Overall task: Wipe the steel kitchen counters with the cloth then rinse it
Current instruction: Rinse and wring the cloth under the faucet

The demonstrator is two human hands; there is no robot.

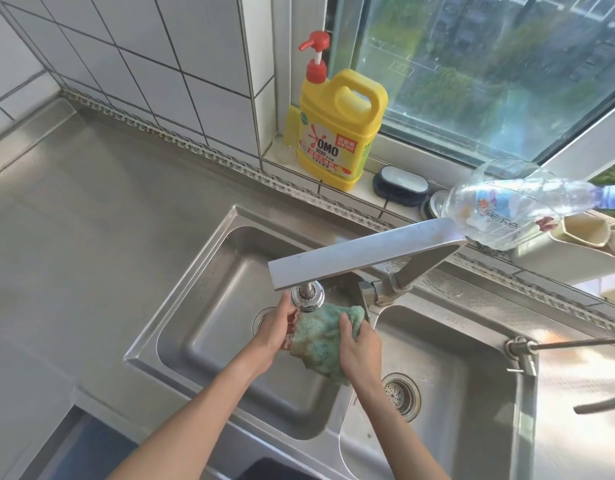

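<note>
Rinsing stage, judged | cloth (318,337) bunched under tap (308,298), frame centre, over sink (209,327) | left hand (276,327) and right hand (359,344) both grasp it | soft, probably wet-heavy, limp: hold by gathered bulk, not corners

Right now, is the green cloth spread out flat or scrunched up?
Scrunched up: both hands, left hand and right hand, grip the bunched cloth under the tap head.

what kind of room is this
Most likely a home kitchen: a steel double sink with a tap, tiled wall behind, and a yellow detergent bottle on the windowsill. Both hands hold a green cloth under the tap.
</note>
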